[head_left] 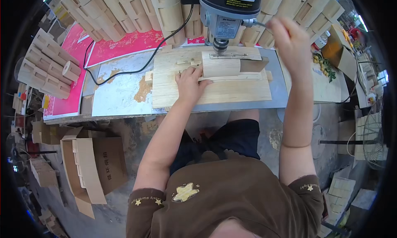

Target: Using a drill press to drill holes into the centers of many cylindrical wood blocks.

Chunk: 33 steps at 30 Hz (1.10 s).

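A pale wooden cylinder lies sideways in a flat wooden jig, under the chuck of a drill press. At the cylinder's left end rests my left hand, with thumb stretched out and fingers apart on the jig; its index side touches or nearly touches the cylinder. Raised to the right of the machine, my right hand is closed around the end of the metal feed lever, slightly blurred. Whether the drill bit meets the wood is hard to see.
Stacked wooden cylinders with cut slots line the back, and more stand at the left on red sheeting. A black cable crosses the bench. An open carton sits on the floor; a fan stands at right.
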Available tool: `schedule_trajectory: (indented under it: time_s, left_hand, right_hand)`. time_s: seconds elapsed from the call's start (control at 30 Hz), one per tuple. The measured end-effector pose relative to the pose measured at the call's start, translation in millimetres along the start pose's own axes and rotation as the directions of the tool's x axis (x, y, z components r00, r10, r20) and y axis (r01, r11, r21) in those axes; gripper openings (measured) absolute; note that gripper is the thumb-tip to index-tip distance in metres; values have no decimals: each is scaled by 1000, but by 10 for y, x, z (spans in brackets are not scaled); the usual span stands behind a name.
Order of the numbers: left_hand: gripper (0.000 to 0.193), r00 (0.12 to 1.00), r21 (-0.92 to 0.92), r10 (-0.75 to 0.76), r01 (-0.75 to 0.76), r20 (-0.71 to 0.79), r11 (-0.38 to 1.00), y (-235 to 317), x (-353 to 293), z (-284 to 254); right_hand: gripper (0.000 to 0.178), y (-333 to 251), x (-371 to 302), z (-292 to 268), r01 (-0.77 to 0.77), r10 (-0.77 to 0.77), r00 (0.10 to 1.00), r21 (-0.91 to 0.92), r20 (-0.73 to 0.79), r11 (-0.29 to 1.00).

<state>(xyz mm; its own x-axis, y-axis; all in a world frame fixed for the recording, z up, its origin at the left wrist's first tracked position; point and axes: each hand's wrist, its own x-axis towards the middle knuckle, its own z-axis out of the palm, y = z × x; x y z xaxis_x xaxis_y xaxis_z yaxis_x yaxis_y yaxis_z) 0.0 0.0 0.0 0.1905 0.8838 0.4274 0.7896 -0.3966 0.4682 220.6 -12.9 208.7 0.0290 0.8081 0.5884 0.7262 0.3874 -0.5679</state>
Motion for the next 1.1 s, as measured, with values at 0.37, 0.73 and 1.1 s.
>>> schedule_trajectory:
  time_s: [0.37, 0.73, 1.1]
  left_hand:
    - [56, 1000, -56, 6, -7, -18, 998, 0, 22, 30]
    - [49, 1000, -50, -3, 3, -18, 999, 27, 24, 2]
    - [56, 999, -92, -35, 36, 7, 995, 13, 38, 9]
  right_hand:
    - [10, 596, -754, 856, 232, -168, 934, 177, -316, 956]
    - [8, 654, -717, 924, 334, -261, 898, 160, -354, 929]
    - [36, 233, 817, 171, 108, -146, 955, -157, -257, 982]
